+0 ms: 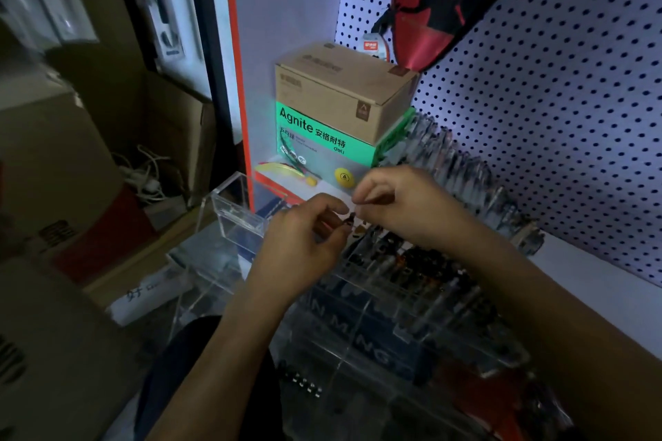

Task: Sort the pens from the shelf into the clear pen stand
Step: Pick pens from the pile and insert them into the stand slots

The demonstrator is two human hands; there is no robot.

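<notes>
- Both hands over back row of clear pen stand (358, 315), frame centre.
- L hand (304, 225): fingers curled, pinching a small dark pen (350, 218) end w/ thumb + forefinger; rest of its barrel hidden.
- R hand (397, 204): fingers curled, tips pinched at 9 o'clock side of the hand, right by same pen end; looks like it grips that pen too or its cap, can't tell which.
- Pen sits just above stand's rear slots, touching both hands' fingertips as far as seen.
- Progress, my read: well along. Rear + middle tiers at 3 o'clock of L hand already packed w/ dark pens; front tiers toward 6 o'clock hold fewer.
- Left to do: seat the held pen; a row of packaged pens (465, 168) stands on shelf (591, 279) at 1–2 o'clock, likely still to sort.
- Counts: 2 hands, 1 pen in hand, 1 stand. Pens in stand: many, too dim/blurred to count. Shelf packs: a dozen-plus, not exact.
- Also: 1 brown box (340, 89) stacked on 1 green box (322, 143) at 12 o'clock; 1 yellow ball (344, 177) below it.
</notes>
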